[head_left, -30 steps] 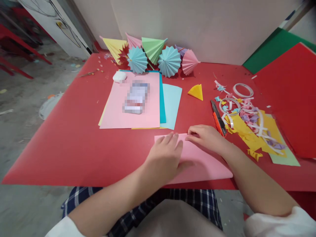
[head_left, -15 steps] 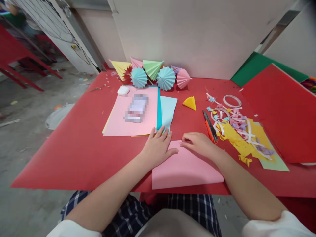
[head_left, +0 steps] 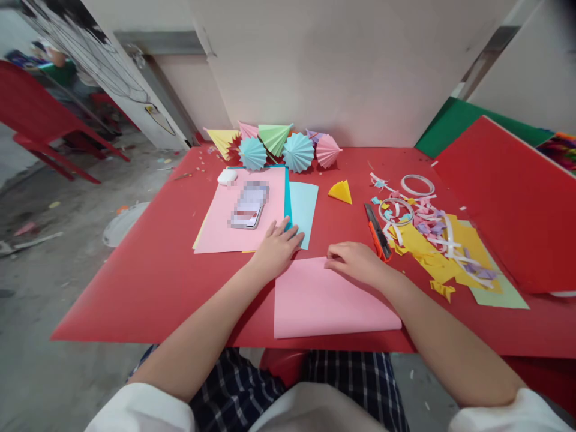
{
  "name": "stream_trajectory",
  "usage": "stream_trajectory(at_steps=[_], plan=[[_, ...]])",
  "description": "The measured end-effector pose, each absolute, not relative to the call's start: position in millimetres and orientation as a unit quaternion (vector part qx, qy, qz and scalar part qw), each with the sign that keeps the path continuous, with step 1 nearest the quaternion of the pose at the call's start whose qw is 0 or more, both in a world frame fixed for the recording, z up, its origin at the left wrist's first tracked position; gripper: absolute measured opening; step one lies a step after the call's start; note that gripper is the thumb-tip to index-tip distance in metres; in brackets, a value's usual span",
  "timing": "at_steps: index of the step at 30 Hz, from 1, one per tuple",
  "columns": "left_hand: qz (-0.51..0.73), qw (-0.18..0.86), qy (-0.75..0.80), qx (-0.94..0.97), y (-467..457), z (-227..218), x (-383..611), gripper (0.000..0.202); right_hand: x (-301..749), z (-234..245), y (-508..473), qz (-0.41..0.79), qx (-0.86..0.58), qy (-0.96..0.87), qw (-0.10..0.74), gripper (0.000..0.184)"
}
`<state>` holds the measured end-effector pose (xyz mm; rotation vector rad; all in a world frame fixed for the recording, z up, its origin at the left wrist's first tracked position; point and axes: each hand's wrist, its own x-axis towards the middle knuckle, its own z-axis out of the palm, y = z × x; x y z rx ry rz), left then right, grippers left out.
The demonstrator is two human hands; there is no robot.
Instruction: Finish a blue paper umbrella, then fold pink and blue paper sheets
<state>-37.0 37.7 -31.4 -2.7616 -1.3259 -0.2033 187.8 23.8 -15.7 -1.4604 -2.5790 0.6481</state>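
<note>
A folded pink sheet [head_left: 324, 300] lies on the red table [head_left: 148, 282] right in front of me. My right hand [head_left: 355, 264] rests on its far edge, fingers curled and pressing the paper down. My left hand [head_left: 276, 246] has its fingers stretched out flat, lying past the sheet's left corner on the stack of pink and blue papers [head_left: 238, 231]. A phone [head_left: 249, 206] lies on that stack.
Folded paper fans [head_left: 276, 147] line the back edge. A yellow folded wedge [head_left: 341, 192], an orange utility knife [head_left: 377, 233], tape rings [head_left: 416, 185] and several paper scraps [head_left: 441, 240] lie to the right. A red board [head_left: 508, 198] leans at the far right.
My left hand has slid forward off the pink sheet onto the paper stack. My right hand stays on the sheet's far edge. The view has tilted upward.
</note>
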Motion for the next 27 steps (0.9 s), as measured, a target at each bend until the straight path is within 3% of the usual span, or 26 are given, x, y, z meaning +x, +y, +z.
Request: stream_trajectory(at_steps=[20, 27], plan=[[-0.077, 0.08, -0.503, -0.857, 59, -34, -3, 0.029, 189, -19, 25, 0.206, -0.478, -0.852, 0.057, 0.019], [-0.103, -0.007, -0.491, -0.865, 53, -15, -14, 0.04, 188, -18, 23, 0.203, -0.483, -0.85, 0.057, 0.02]])
